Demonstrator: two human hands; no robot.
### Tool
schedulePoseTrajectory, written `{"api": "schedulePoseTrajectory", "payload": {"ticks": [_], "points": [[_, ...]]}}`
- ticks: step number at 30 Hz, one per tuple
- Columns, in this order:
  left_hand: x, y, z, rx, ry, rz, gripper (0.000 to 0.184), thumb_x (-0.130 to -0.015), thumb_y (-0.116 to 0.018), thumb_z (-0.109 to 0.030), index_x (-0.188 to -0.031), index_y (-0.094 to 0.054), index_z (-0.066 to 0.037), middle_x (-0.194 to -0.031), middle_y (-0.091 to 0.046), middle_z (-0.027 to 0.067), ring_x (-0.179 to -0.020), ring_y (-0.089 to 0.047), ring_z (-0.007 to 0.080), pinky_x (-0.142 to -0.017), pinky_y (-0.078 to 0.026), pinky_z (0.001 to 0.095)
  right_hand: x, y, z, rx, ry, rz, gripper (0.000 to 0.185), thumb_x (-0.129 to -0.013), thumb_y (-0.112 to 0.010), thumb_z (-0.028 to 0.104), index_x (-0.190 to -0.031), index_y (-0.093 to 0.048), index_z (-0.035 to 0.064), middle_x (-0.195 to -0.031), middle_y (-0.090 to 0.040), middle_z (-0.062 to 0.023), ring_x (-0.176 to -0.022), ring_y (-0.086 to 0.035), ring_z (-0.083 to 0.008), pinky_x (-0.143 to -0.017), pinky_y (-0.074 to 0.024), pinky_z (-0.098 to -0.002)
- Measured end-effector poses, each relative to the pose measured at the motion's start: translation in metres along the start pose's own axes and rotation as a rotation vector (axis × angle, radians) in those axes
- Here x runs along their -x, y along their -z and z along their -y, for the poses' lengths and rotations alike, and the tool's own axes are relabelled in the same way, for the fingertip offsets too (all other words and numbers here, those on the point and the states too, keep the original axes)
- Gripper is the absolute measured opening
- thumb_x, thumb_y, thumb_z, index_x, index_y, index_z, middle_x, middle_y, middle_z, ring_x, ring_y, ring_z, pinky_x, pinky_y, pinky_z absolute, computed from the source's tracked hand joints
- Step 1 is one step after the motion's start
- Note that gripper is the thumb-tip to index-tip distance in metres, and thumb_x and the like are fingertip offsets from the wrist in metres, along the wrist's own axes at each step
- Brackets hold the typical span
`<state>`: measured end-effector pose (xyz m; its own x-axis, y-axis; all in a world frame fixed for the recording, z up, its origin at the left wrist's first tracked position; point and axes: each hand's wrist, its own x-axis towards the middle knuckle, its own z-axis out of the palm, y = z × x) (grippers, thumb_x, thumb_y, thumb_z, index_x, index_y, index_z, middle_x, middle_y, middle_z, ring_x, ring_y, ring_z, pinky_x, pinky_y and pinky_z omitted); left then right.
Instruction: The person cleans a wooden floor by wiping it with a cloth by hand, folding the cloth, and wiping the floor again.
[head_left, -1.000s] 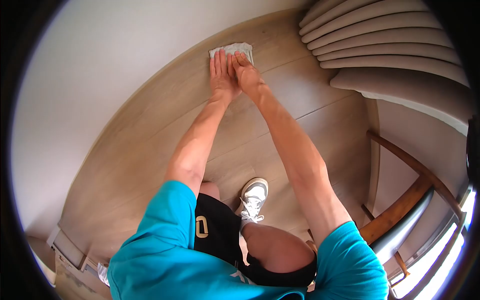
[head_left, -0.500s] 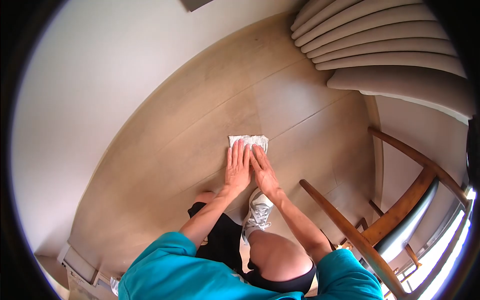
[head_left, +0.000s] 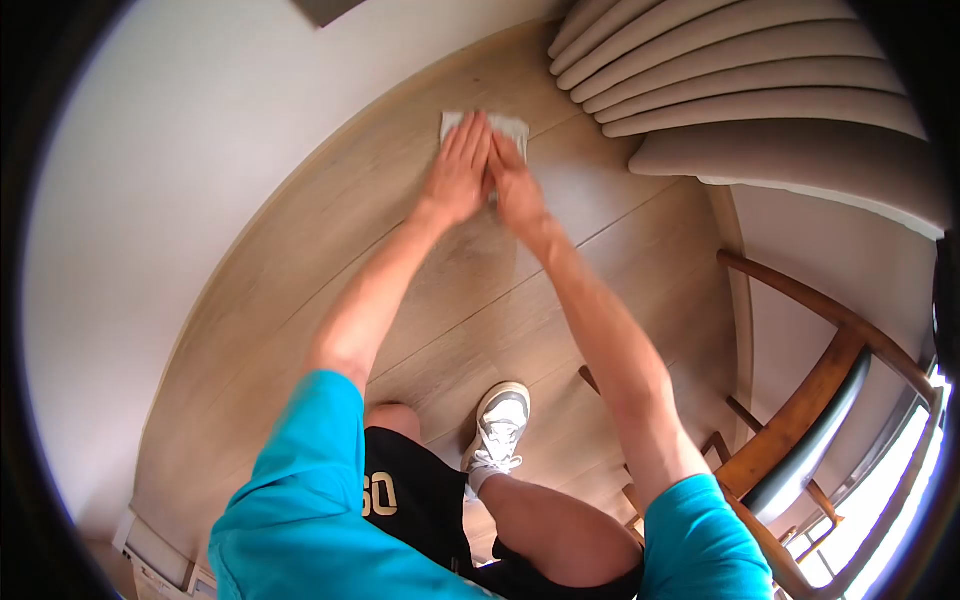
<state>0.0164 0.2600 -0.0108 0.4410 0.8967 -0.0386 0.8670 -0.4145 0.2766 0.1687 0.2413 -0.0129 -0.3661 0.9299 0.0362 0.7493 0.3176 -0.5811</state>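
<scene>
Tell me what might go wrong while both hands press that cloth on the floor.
The left hand and right hand press on the cloth at a forward stretch; should it slip on the floor, balance might go.

The wooden chair appears close to the right arm, so an elbow could knock it.
</scene>
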Motion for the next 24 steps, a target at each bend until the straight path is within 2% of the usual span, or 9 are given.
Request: {"api": "schedulePoseTrajectory", "payload": {"ticks": [3, 6, 9, 11, 13, 15, 17, 19, 24], "points": [[-0.068, 0.007, 0.025, -0.066, -0.006, -0.013, 0.076, -0.101, -0.047, -0.031, -0.162, -0.02, 0.004, -0.172, -0.015, 0.0176, -0.16, -0.01, 0.0313, -0.131, -0.007, 0.0446, -0.07, 0.02, -0.014, 0.05, -0.093, 0.045, 0.06, -0.093, -0.053, -0.005, -0.152, -0.044, -0.0029, -0.163, -0.037, -0.0185, -0.152, -0.034, -0.0332, -0.125, -0.0327, -0.0361], [-0.065, -0.004, 0.019, -0.07, 0.022, -0.03, 0.075, -0.1, -0.047, -0.029, -0.162, -0.019, 0.003, -0.172, -0.015, 0.017, -0.16, -0.011, 0.0316, -0.13, -0.007, 0.0445, -0.074, 0.016, -0.012, 0.111, -0.149, 0.044, 0.056, -0.096, -0.05, -0.001, -0.152, -0.045, -0.0006, -0.164, -0.036, -0.0158, -0.153, -0.032, -0.0325, -0.125, -0.0307, -0.0394], [-0.032, -0.01, -0.007, 0.029, 0.057, -0.068, 0.074, -0.1, -0.045, -0.026, -0.162, -0.019, 0.003, -0.172, -0.014, 0.0166, -0.16, -0.01, 0.031, -0.131, -0.006, 0.0447, -0.022, 0.009, 0.002, 0.075, -0.208, -0.005, 0.055, -0.097, -0.049, 0.002, -0.153, -0.045, 0.0018, -0.165, -0.035, -0.0141, -0.154, -0.029, -0.0326, -0.126, -0.0282, -0.0443], [0.005, -0.002, -0.037, -0.195, 0.019, 0.119, 0.071, -0.101, -0.042, -0.023, -0.162, -0.018, 0.005, -0.173, -0.012, 0.0178, -0.16, -0.008, 0.0321, -0.131, -0.007, 0.0448, 0.031, 0.006, 0.022, -0.034, -0.272, -0.042, 0.056, -0.099, -0.047, 0.002, -0.154, -0.042, -0.0003, -0.166, -0.032, -0.0161, -0.155, -0.026, -0.0336, -0.128, -0.0229, -0.0471], [0.056, -0.007, -0.071, -0.189, 0.012, 0.133, 0.069, -0.101, -0.041, -0.02, -0.161, -0.02, 0.006, -0.172, -0.013, 0.0191, -0.16, -0.008, 0.0332, -0.131, -0.006, 0.0458, 0.088, 0.005, 0.043, -0.109, -0.311, -0.05, 0.058, -0.097, -0.048, -0.002, -0.155, -0.042, -0.0009, -0.166, -0.032, -0.0188, -0.155, -0.026, -0.0368, -0.128, -0.0222, -0.0486], [0.116, -0.022, -0.097, 0.022, 0.015, 0.143, 0.069, -0.099, -0.041, -0.02, -0.16, -0.023, 0.007, -0.171, -0.015, 0.0213, -0.16, -0.009, 0.0355, -0.131, -0.005, 0.0469, 0.152, 0.005, 0.064, -0.149, -0.335, -0.017, 0.059, -0.094, -0.052, -0.004, -0.153, -0.044, -0.0019, -0.164, -0.034, -0.0205, -0.154, -0.028, -0.0389, -0.127, -0.0231, -0.0498], [0.168, -0.027, -0.12, 0.008, -0.007, 0.227, 0.069, -0.099, -0.042, -0.021, -0.159, -0.026, 0.008, -0.171, -0.017, 0.0226, -0.16, -0.012, 0.0365, -0.13, -0.005, 0.0475, 0.202, 0.005, 0.089, -0.221, -0.395, 0.004, 0.059, -0.093, -0.054, -0.006, -0.152, -0.047, -0.0015, -0.163, -0.037, -0.0203, -0.154, -0.029, -0.0394, -0.126, -0.0255, -0.0505], [0.21, -0.035, -0.141, 0.16, 0.019, 0.24, 0.068, -0.098, -0.043, -0.021, -0.158, -0.028, 0.007, -0.17, -0.019, 0.0206, -0.159, -0.014, 0.0348, -0.13, -0.007, 0.0471, 0.237, 0.001, 0.103, -0.219, -0.411, 0.027, 0.059, -0.094, -0.053, -0.005, -0.153, -0.046, -0.0008, -0.164, -0.036, -0.02, -0.154, -0.029, -0.0391, -0.126, -0.0249, -0.0508], [0.195, -0.031, -0.133, 0.081, -0.035, 0.218, 0.07, -0.097, -0.047, -0.023, -0.159, -0.03, 0.004, -0.17, -0.022, 0.0169, -0.159, -0.016, 0.0329, -0.13, -0.009, 0.0461, 0.237, 0.0, 0.104, -0.22, -0.503, 0.043, 0.061, -0.095, -0.052, -0.004, -0.155, -0.044, 0.0017, -0.165, -0.034, -0.0174, -0.155, -0.027, -0.0374, -0.126, -0.0226, -0.0516]]}}
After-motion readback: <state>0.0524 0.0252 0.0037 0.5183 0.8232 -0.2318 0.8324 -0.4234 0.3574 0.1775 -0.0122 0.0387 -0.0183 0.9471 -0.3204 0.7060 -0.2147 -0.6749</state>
